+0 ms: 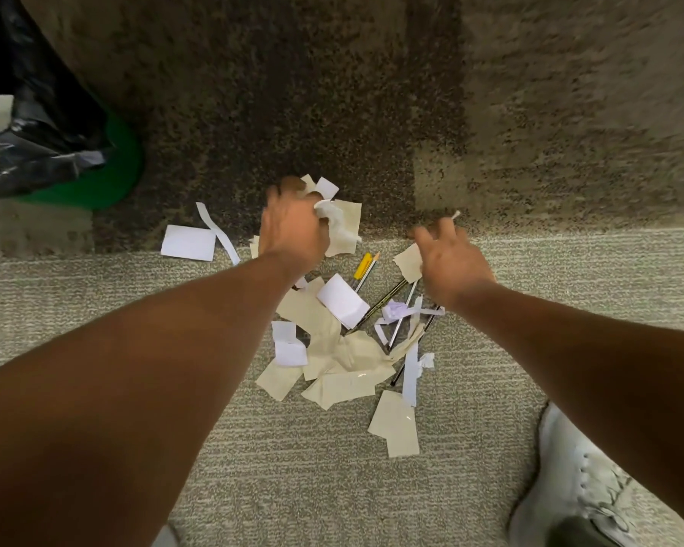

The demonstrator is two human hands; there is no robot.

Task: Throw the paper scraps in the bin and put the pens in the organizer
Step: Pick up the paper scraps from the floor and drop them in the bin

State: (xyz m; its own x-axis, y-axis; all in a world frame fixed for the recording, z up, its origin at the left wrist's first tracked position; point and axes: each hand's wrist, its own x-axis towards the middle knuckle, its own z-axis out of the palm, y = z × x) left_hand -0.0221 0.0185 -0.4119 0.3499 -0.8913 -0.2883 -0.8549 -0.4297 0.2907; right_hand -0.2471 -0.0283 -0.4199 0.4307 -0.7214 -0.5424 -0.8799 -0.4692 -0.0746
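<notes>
The carpet (332, 467) carries everything here, a dark patch beyond both hands and a pale ribbed stretch under the forearms. The bin (107, 171), green with a black liner, stands well off to the outside of the left hand (293, 230), and no organizer is in view. The scraps (332, 349), cream and white, lie in a loose heap between the two hands and back toward the wrists, with a white sheet (188, 242) just outside the left hand. The pens (384, 302) lie crossed in the heap, partly buried, close below the right hand (449, 262); a yellow one (362, 266) sits between the hands. The left hand is curled around a crumpled white wad (332, 219), so the paper-gathering step looks to be in hand. The right hand is spread, fingers apart, gripping nothing I can make out, hovering over a cream scrap. The next move likely calls for scooping more paper without snagging pens, then carrying it out to the bin.
</notes>
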